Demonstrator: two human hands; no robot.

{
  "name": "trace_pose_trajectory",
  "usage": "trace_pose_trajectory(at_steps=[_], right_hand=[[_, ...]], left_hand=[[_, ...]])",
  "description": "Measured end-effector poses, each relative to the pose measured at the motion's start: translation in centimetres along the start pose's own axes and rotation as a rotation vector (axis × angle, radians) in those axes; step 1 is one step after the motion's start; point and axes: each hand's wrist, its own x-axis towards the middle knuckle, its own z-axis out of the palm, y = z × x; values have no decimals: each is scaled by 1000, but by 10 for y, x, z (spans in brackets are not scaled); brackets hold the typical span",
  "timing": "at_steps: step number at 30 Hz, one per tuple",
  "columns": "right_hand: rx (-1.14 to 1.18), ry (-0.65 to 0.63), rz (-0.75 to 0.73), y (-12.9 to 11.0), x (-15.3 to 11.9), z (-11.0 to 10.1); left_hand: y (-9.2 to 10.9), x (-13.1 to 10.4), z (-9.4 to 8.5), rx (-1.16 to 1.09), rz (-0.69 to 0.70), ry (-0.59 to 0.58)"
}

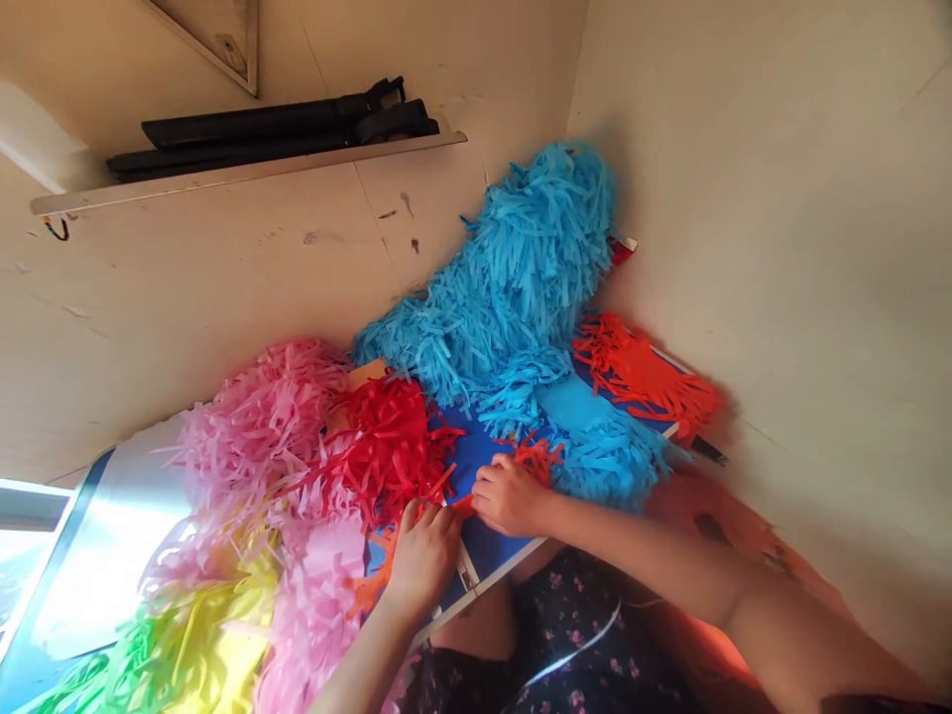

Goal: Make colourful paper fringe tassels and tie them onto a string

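Note:
Fringed orange paper (536, 454) runs between my two hands, low over the blue tabletop (487, 553). My left hand (425, 555) is closed on one end of it, with orange strips hanging out below and to the left. Curled fingers of my right hand (512, 496) grip the same paper a little to the right, and fringe pokes out behind the knuckles. Just beyond my left hand lies a heap of red fringed paper (387, 436). A piece of light blue fringed paper (606, 426) rests beside my right hand.
A tall mound of blue fringe (521, 258) leans into the corner. Pink fringe (275, 416), yellow fringe (223, 635) and green fringe (111, 664) spread to the left. More orange fringe (640, 372) lies at the right edge. Black cases (275, 129) sit on a wall shelf (245, 176).

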Motion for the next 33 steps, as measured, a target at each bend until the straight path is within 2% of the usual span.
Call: trace_pose_trajectory(at_steps=[3,8,26,29,33], right_hand=[[49,1,28,3,5,4],[170,13,173,9,12,6],[273,-20,348,0,11,-1],[195,25,290,-7,6,1],[16,115,165,-15,-6,12]], left_hand=[[7,5,-1,29,-58,43],[11,9,2,70,-135,105],[14,5,12,98,-153,132],[15,2,15,101,-156,136],[14,-8,18,92,-148,143]])
